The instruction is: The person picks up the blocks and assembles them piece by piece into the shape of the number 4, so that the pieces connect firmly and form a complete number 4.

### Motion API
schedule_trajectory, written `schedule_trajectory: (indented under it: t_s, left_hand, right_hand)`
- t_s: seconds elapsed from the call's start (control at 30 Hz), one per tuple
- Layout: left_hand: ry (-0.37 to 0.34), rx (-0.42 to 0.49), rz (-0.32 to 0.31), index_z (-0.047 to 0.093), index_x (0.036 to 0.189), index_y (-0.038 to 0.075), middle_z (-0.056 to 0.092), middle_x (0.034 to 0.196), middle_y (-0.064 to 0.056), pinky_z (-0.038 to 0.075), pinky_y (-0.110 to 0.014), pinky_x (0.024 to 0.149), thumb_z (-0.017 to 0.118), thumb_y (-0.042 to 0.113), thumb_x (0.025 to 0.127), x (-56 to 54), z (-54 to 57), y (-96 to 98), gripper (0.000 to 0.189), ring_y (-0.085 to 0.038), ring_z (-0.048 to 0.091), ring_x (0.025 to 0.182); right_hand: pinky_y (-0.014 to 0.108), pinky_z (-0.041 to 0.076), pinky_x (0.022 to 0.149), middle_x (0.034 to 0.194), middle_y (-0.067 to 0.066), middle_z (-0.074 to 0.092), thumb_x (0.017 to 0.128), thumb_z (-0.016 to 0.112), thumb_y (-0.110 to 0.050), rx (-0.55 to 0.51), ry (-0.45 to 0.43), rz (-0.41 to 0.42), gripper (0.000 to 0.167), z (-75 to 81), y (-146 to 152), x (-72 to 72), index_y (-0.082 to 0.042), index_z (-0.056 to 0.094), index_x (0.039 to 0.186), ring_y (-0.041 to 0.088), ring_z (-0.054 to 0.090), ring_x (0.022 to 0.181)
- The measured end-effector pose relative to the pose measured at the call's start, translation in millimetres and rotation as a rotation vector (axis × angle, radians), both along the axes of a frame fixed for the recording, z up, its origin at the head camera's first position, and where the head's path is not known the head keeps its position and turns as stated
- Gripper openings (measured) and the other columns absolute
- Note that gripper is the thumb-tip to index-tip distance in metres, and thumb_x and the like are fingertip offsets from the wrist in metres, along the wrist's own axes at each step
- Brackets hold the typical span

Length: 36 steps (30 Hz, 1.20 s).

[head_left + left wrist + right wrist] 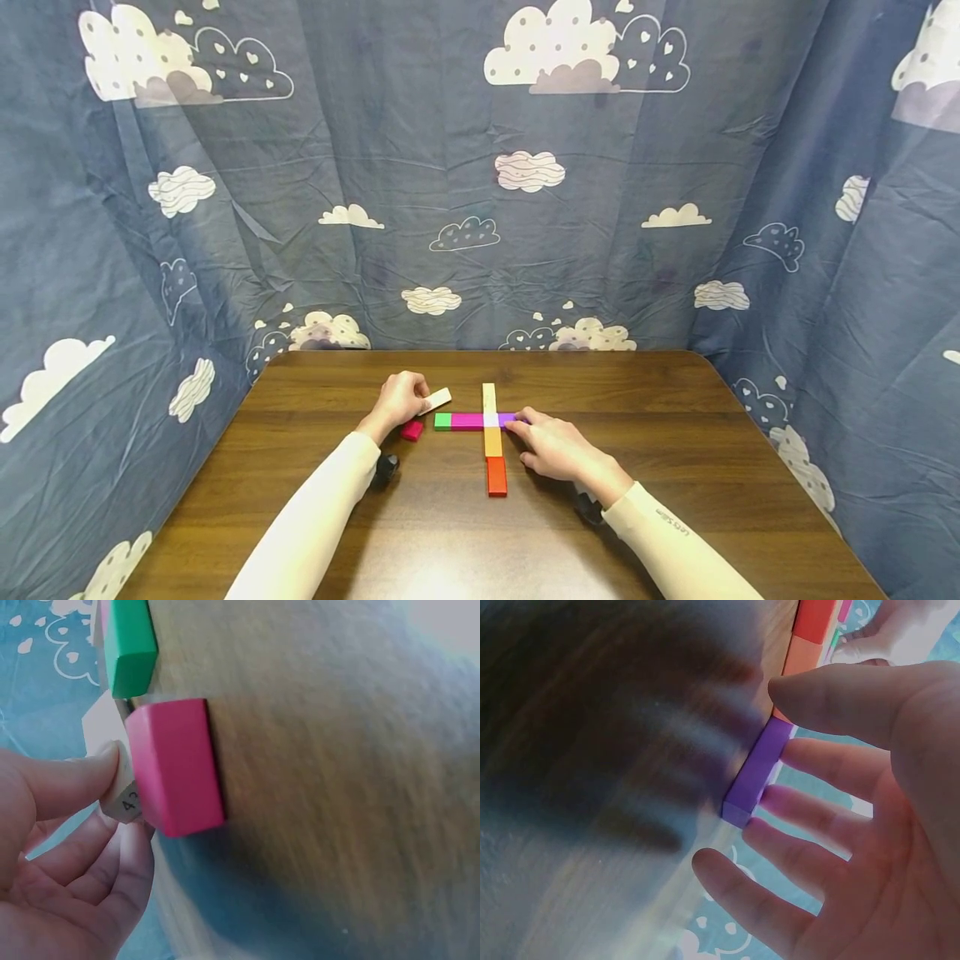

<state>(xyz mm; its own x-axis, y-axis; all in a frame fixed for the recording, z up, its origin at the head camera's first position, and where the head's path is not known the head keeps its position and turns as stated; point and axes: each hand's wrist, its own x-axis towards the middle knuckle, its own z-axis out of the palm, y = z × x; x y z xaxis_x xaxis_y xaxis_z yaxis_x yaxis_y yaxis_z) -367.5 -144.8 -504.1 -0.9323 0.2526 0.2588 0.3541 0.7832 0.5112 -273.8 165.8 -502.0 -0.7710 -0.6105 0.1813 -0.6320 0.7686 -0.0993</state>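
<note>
My left hand (401, 398) pinches a white block (105, 727) between thumb and fingers; printed figures show on its end. A crimson-pink block (412, 430) lies on the table just below that hand. Several flat blocks form a cross: a green block (442, 422) and a magenta block (467, 422) on the left, a pale yellow block (489, 396) at the far end, an orange block (492, 442) and a red block (497, 477) on the near side. My right hand (558, 446) has its fingers extended, fingertips at the purple block (757, 769) on the cross's right arm.
The brown wooden table (600, 542) has rounded far corners. Behind it and at both sides hangs a blue cloud-print curtain (420, 167). Black wrist devices show below each wrist.
</note>
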Motion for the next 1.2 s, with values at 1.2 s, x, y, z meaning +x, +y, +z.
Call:
schedule_trajectory:
  t_s: [1.2]
  left_hand:
    - [-0.118,0.116,0.264,0.076,0.071,0.011,0.071,0.078,-0.002,0.050,-0.041,0.082,0.086,0.016,0.076,-2.7,0.1,25.4,0.012,-0.027,0.066,0.087]
  right_hand:
    - [0.047,0.055,0.079,0.129,0.010,0.058,0.084,0.077,-0.018,-0.007,0.019,0.007,0.052,-2.2,0.8,0.1,-0.011,0.064,0.133,0.027,0.066,0.098]
